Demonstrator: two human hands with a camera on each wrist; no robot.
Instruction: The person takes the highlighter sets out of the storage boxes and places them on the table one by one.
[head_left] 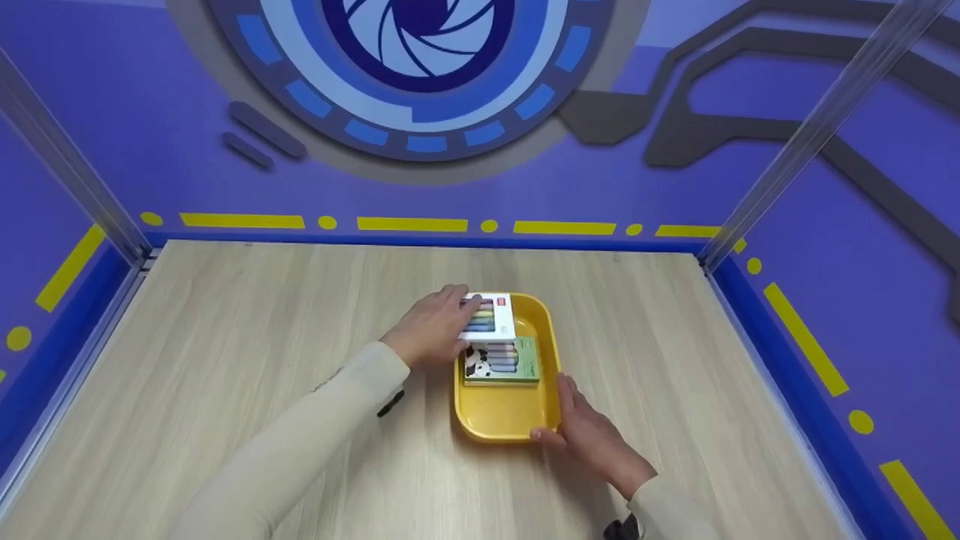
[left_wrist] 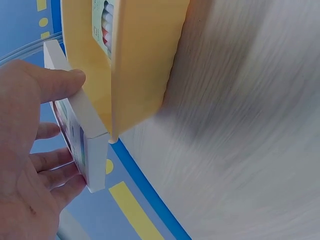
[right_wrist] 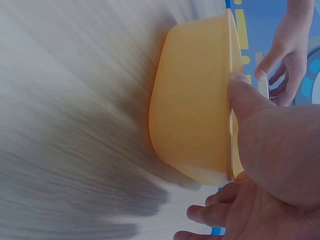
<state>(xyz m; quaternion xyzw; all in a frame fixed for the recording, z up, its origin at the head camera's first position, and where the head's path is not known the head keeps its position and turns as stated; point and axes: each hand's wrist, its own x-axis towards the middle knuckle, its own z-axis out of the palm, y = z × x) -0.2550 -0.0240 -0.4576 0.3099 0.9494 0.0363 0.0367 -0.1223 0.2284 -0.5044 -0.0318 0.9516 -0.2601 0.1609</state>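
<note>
Clock refs: head view, yellow tray (head_left: 501,414) as the dial, on a wood-grain tabletop (head_left: 300,307).

Left hand (head_left: 433,327): at 10 o'clock, holding a white windowed box (head_left: 495,321). Left wrist view shows the thumb on one long edge and the fingers round the opposite side. Coloured sticks visible through the window; can't tell whether crayons or chalks.

White box: 11 o'clock, tilted, over the tray's far end. From the head it overlaps the far edge of the green panda-print box (head_left: 527,361). Contact with the tray rim: can't tell.

Panda box: inside the tray near dial centre, lying with its printed face up, pastel sticks in its window. Bare tray floor at 6 o'clock from it.

Right hand (head_left: 594,436): at 4 o'clock, spread wide round the tray's near corner. Thumb touches the rim at 5, fingers fairly straight along the outside of the wall toward 3. Not curled round anything.

Both arms in cream sleeves (head_left: 292,442), dark wristband (head_left: 624,528) at the right cuff. Blue-purple wall panel (head_left: 420,199) at 12, yellow dashes along its base.
</note>
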